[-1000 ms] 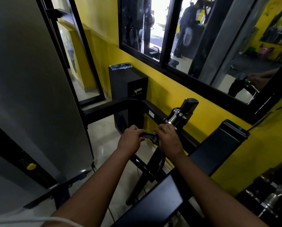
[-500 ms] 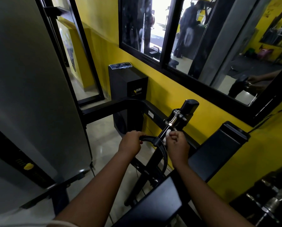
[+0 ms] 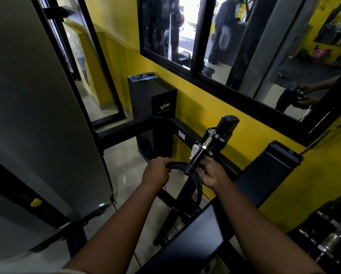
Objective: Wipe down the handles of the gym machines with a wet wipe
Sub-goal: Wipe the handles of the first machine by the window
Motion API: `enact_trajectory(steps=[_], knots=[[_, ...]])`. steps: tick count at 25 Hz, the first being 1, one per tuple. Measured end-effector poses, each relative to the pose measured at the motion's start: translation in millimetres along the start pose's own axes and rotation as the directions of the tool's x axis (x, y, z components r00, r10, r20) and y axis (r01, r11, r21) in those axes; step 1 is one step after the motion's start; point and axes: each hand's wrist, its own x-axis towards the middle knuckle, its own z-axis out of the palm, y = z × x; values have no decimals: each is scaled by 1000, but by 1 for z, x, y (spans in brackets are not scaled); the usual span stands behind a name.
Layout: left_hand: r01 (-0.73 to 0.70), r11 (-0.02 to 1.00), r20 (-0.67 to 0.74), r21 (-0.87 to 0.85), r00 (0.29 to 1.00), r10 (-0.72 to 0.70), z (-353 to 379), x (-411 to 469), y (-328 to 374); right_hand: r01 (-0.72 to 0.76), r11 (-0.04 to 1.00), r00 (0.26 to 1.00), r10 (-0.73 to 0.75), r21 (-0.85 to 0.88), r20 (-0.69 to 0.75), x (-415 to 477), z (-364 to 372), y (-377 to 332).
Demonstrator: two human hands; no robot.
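left hand (image 3: 155, 175) clamped on curved handle (image 3: 178, 164), steadying | right hand (image 3: 211, 175) fingers curled, pressing wet wipe (image 3: 194, 150) round bar (image 3: 199, 156) | wipe limp, slick, likely tears; steel rigid | pinch wipe flat, not bunched

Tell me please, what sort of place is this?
Most likely a gym. A black exercise machine with a curved handle and a padded rest stands by the yellow wall, a grey machine cover with a yellow knob is at the left, and the wall mirror reflects more equipment.
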Motion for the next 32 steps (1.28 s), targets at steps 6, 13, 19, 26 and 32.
enact_trajectory(steps=[6,13,19,26,32], knots=[[8,999,11,-35,1000,-8,1,-5,2,-4,968,991,37,-250,130,-1,-3,-5],[23,998,42,60,999,-25,7,-12,1,97,988,950,-128,-120,-284,-5,-3,13],[98,994,87,-53,992,-93,23,-39,-24,384,421,725,-689,-822,-14,-47,-15,43],[631,519,396,-576,771,-498,30,-65,-25,521,233,665,-714,-821,219,-80,-8,50],[450,550,141,-703,847,-513,8,-71,-8,292,933,928,-329,-209,-175,-76,5,65]])
